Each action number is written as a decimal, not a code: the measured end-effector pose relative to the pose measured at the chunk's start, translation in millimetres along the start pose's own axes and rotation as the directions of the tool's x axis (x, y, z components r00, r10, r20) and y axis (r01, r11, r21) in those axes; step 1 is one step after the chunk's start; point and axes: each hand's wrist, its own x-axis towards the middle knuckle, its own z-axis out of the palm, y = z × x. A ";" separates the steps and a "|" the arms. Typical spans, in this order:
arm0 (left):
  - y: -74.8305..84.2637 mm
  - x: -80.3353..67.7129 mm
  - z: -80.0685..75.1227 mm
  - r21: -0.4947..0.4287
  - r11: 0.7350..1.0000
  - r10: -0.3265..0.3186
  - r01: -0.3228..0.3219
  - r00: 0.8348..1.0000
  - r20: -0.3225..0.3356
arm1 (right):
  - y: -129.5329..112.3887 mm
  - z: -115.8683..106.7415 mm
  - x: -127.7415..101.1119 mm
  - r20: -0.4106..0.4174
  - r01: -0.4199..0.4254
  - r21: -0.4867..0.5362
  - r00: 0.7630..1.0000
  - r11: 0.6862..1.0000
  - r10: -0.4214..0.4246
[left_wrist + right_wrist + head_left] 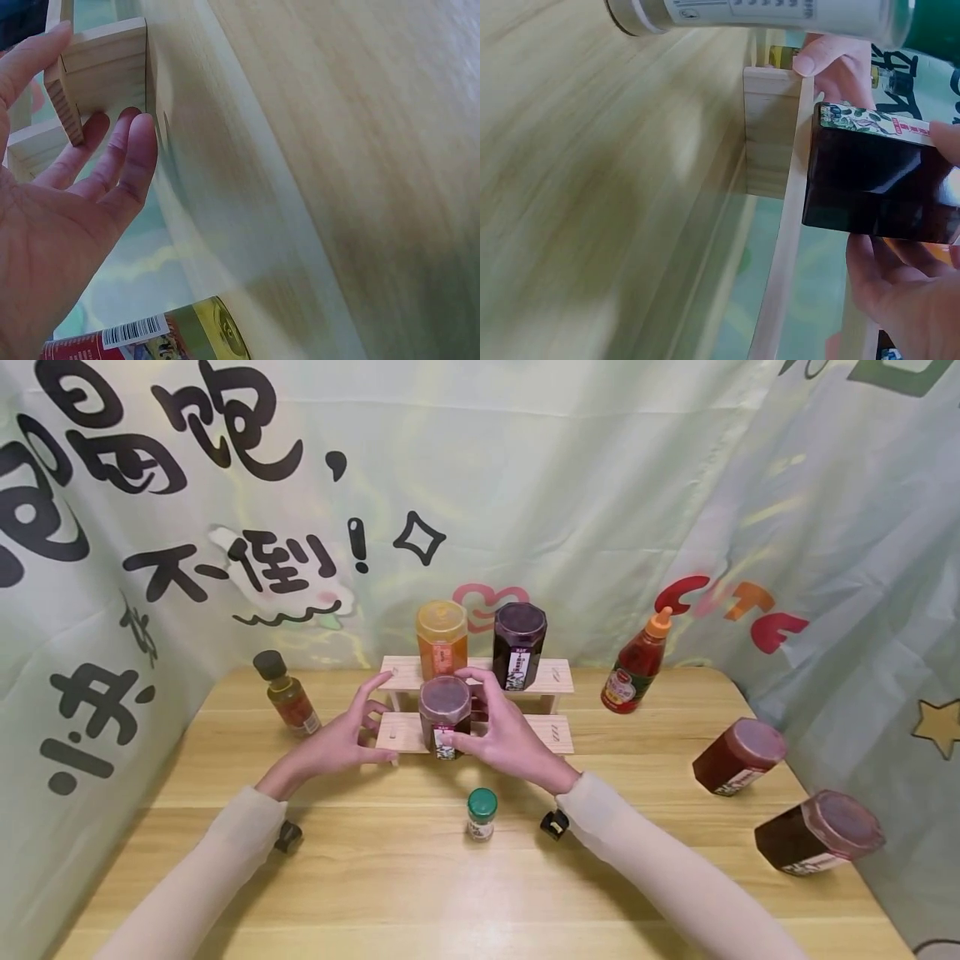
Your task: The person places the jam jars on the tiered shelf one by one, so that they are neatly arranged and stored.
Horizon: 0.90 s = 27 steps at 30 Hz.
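Observation:
My right hand grips a dark jam jar, thumb on its front label and fingers behind it. The jar stands upright at the lower step of a small two-step wooden rack. In the right wrist view, the jar's base overlaps the lower board. My left hand holds the rack's left end, thumb at the front edge of the lower step and the other fingers curved behind. On the upper step stand an amber jar and a dark purple jar.
A small green-capped shaker stands in front of the rack. An oil bottle is at left, close to my left hand. At right are a red sauce bottle, a reddish jar and a dark jar. A printed curtain hangs behind.

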 end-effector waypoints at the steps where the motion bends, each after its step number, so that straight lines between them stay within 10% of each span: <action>1: 0.2 0.3 0.2 -0.002 1.000 -0.001 0.001 1.000 0.001 | -0.6 1.0 0.4 -0.005 0.001 -0.008 1.000 1.000 -0.001; 27: 0.2 0.0 0.9 -0.007 1.000 -0.008 0.008 1.000 0.001 | -3.8 12.1 14.9 -0.034 0.087 -0.212 0.995 0.973 -0.096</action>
